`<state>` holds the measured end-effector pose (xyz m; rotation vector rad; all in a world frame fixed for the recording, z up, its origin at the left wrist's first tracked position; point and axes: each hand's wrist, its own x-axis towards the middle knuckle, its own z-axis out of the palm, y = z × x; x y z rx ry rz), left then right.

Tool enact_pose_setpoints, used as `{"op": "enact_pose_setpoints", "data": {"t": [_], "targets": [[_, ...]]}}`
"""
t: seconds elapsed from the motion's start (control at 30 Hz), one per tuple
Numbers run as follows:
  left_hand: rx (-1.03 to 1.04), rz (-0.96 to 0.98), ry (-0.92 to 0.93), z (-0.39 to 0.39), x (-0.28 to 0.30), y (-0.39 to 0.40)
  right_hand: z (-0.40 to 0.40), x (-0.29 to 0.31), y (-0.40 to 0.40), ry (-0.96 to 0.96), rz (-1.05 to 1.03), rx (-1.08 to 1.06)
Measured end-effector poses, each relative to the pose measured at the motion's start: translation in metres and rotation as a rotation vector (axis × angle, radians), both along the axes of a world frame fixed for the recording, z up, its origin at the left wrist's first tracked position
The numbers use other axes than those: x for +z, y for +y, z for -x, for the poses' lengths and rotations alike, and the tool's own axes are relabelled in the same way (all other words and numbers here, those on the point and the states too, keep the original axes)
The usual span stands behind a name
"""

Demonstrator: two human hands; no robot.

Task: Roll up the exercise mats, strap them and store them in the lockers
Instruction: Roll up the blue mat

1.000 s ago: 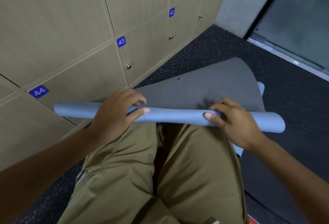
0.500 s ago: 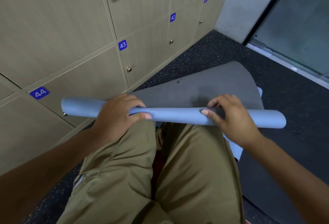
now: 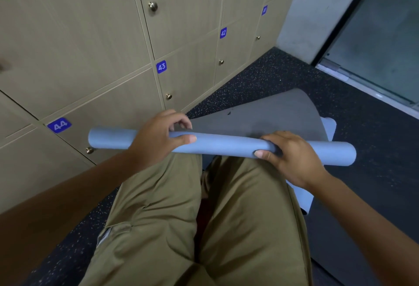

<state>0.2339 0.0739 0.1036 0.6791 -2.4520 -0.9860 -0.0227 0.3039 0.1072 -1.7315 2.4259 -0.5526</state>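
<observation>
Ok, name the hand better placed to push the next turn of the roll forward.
Left. The left hand lies over the blue roll, fingers past its top by the flat gray mat. The right hand grips nearer the end.

The rolled part of the mat point(image 3: 226, 145) lies across my knees point(image 3: 204, 206), my left hand point(image 3: 156, 136) and right hand point(image 3: 292, 161) on it. Its unrolled part point(image 3: 267, 115) stretches away on the floor point(image 3: 374, 131). The lockers point(image 3: 90, 47) stand to my left.
</observation>
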Motion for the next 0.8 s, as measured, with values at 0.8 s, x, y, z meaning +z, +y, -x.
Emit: {"op": "enact_pose_setpoints", "data": {"t": [0.8], "targets": [[-0.01, 0.126, -0.193, 0.019, -0.012, -0.021, 0.006, 0.008, -0.028, 0.043, -0.122, 0.023]]}}
